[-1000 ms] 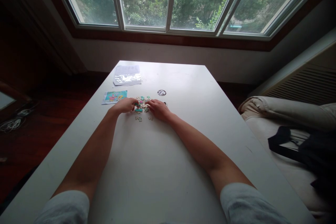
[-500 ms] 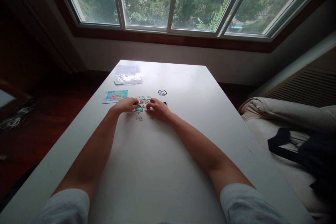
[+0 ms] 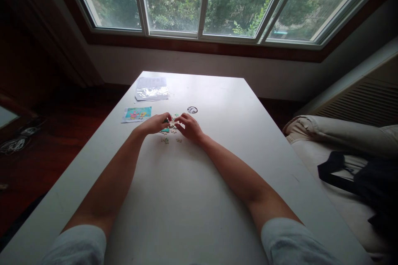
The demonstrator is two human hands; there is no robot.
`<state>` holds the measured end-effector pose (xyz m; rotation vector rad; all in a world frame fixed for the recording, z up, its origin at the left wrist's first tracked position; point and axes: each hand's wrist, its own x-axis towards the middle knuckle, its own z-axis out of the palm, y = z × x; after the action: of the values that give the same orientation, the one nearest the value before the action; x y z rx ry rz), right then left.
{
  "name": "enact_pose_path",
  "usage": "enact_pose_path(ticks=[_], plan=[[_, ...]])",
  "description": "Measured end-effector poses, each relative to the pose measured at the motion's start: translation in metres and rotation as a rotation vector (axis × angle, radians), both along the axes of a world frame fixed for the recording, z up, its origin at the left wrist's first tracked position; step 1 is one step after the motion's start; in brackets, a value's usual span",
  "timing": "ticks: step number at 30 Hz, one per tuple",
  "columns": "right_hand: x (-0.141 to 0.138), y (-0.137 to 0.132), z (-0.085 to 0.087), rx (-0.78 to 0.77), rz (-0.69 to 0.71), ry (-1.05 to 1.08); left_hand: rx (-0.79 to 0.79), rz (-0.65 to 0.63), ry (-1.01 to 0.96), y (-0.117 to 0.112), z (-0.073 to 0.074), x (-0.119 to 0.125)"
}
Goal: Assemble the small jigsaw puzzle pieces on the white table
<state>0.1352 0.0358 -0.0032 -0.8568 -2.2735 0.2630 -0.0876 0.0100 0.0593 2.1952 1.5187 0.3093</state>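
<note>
Both my hands rest far out on the white table [image 3: 186,198], meeting over a small patch of joined jigsaw pieces [image 3: 169,129]. My left hand [image 3: 155,123] curls its fingers onto the left side of the patch. My right hand [image 3: 189,127] pinches at the right side, its fingertips almost touching those of the left. What each pinch holds is too small to make out. Two loose puzzle pieces [image 3: 164,140] lie just in front of the hands.
A colourful picture card [image 3: 137,114] lies left of the hands. Behind it sits a clear plastic bag on paper [image 3: 151,88]. A round cable hole [image 3: 192,110] is in the table. A bed with a black bag [image 3: 367,178] stands at the right.
My two hands have drawn closer together over the puzzle patch, so the fingertips nearly meet and cover more of it. The loose pieces in front have stayed put.
</note>
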Motion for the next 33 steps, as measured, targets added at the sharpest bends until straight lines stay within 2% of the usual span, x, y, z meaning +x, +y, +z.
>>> enact_pose_path(ticks=[4,10,14,18,22,29,33], plan=[[-0.001,-0.001,0.002,-0.063,0.011,0.087,0.018,0.006,-0.031,-0.001,-0.005,0.007],[-0.003,0.001,0.001,-0.165,0.036,0.196,0.052,0.019,-0.088,-0.004,-0.005,0.018],[-0.003,0.004,-0.001,-0.206,0.037,0.247,-0.007,0.031,-0.168,-0.004,-0.005,0.02],[-0.002,0.009,-0.004,-0.232,-0.016,0.283,-0.057,0.058,-0.236,-0.003,-0.007,0.019],[0.0,0.014,-0.008,-0.258,-0.096,0.289,-0.035,0.059,-0.269,-0.002,-0.009,0.019],[0.0,0.011,-0.007,-0.216,-0.048,0.272,0.156,0.089,-0.09,0.0,-0.01,0.019],[-0.001,0.006,-0.004,-0.158,-0.002,0.279,0.195,0.089,-0.064,0.0,-0.013,0.019]])
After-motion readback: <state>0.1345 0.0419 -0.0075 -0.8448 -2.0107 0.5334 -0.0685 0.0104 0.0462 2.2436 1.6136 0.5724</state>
